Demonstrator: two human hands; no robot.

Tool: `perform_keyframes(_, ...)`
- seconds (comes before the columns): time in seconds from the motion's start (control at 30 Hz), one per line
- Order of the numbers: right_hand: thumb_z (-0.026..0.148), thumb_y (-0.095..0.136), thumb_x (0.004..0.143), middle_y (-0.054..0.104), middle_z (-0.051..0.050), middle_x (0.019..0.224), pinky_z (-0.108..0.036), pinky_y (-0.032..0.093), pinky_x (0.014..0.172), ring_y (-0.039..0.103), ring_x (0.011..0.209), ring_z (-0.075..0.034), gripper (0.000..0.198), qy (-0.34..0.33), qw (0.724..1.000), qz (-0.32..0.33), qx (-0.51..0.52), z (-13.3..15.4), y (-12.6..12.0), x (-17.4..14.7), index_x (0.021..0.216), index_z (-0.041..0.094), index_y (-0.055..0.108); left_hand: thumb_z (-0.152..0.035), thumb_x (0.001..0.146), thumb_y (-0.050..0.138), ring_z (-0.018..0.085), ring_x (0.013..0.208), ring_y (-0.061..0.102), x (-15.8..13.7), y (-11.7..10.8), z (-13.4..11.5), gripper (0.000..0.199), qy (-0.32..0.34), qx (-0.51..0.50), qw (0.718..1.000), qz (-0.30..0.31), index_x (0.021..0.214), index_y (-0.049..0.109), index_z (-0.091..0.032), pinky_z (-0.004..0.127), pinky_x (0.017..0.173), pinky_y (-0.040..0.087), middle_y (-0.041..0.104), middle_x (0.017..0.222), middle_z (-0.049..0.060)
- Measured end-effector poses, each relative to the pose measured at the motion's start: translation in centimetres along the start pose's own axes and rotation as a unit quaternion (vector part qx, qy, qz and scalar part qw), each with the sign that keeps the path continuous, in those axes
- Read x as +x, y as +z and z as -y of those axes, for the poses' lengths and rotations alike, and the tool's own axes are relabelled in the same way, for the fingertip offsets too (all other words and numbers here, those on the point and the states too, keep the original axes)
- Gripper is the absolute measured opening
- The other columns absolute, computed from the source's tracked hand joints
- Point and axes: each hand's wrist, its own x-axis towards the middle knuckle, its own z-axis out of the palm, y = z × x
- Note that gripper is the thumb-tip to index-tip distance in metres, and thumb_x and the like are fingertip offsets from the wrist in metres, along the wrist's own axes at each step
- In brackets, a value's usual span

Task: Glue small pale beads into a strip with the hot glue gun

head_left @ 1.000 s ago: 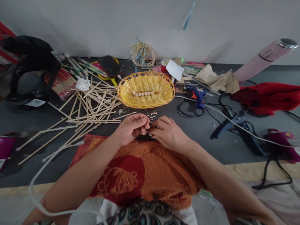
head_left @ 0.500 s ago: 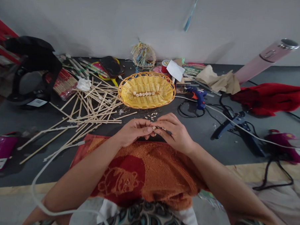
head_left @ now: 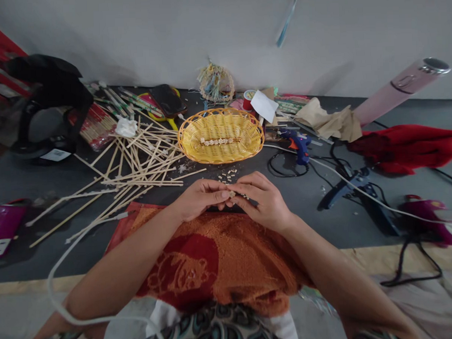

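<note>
My left hand (head_left: 203,199) and my right hand (head_left: 265,200) meet over the near part of the table, fingertips almost touching. Between them, both pinch a small piece made of short pale wooden bits (head_left: 232,194); my fingers hide much of it. Just beyond the fingertips lie several loose short wooden bits (head_left: 229,173). Behind those stands a yellow woven basket (head_left: 221,157) with a row of joined wooden bits (head_left: 219,141) inside. Below my hands an orange-red towel (head_left: 248,253) covers my lap and the table edge.
Long thin wooden sticks (head_left: 136,168) lie heaped at left. On the right are a blue glue gun (head_left: 302,145) with its cord, a dark blue clamp-like tool (head_left: 346,186), a red cloth (head_left: 412,146) and a pink flask (head_left: 395,92). A white cable (head_left: 61,261) crosses my left arm.
The small wooden piece has turned slightly between my fingertips and shows more of its face. Both hands stay in nearly the same place.
</note>
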Motion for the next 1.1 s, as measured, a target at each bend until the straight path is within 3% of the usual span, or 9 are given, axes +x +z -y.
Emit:
perform_keyframes(0.63, 0.02, 0.061, 0.088, 0.067, -0.007, 0.1, -0.038, 0.054, 0.082, 0.061, 0.092, -0.019, 0.028, 0.022, 1.0, -0.01, 0.0, 0.15, 0.1, 0.0, 0.116, 0.024, 0.064, -0.032, 0.075, 0.075, 0.009, 0.062, 0.061, 0.02, 0.25, 0.01, 0.021, 0.004, 0.003, 0.999, -0.031, 0.082, 0.074, -0.011, 0.02, 0.06, 0.046, 0.072, 0.073, 0.006)
perform_keyframes(1.1, 0.018, 0.061, 0.088, 0.067, -0.006, 0.095, -0.036, 0.055, 0.08, 0.063, 0.09, -0.018, 0.017, 0.016, 0.999, -0.019, 0.024, 0.24, 0.32, 0.0, 0.104, 0.022, 0.066, -0.03, 0.074, 0.076, 0.007, 0.058, 0.058, 0.06, 0.19, -0.05, 0.022, -0.001, -0.005, 0.999, -0.031, 0.079, 0.07, -0.01, 0.019, 0.059, 0.045, 0.07, 0.07, 0.004)
